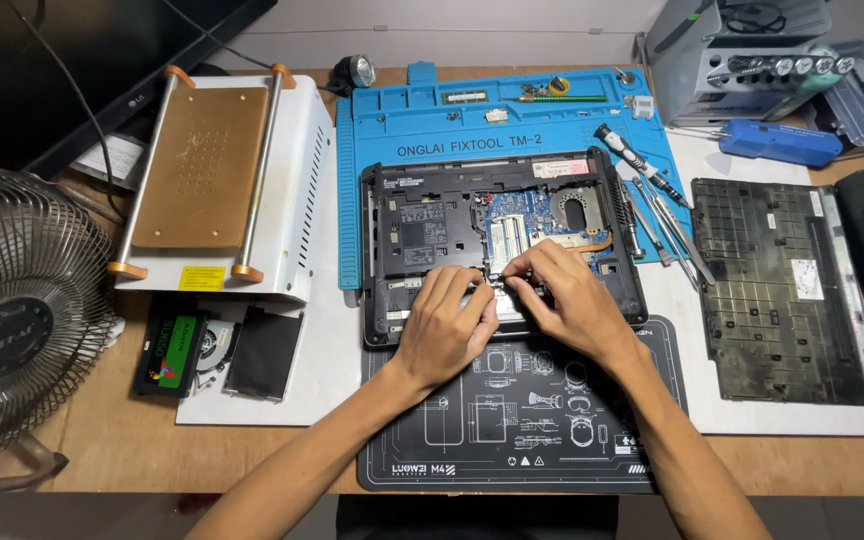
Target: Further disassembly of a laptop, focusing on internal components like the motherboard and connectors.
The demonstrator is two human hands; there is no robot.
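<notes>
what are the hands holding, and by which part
Cannot be told: both the left hand and right hand pinch at something small inside the opened laptop, hidden by fingers.

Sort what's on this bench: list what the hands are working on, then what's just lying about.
In hand:
- opened laptop, both hands at its near edge
- left hand
- right hand
- black work mat beneath

Lying about:
- removed bottom cover
- heating plate machine
- fan
- blue screwdriver
- tweezers

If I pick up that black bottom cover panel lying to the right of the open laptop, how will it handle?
The black bottom cover panel looks thin, wide and ribbed, so it is probably light and may flex if lifted by one corner. It lies flat on the white mat, so it should slide rather than tip. Its ribs and edge clips may be fragile.
</notes>
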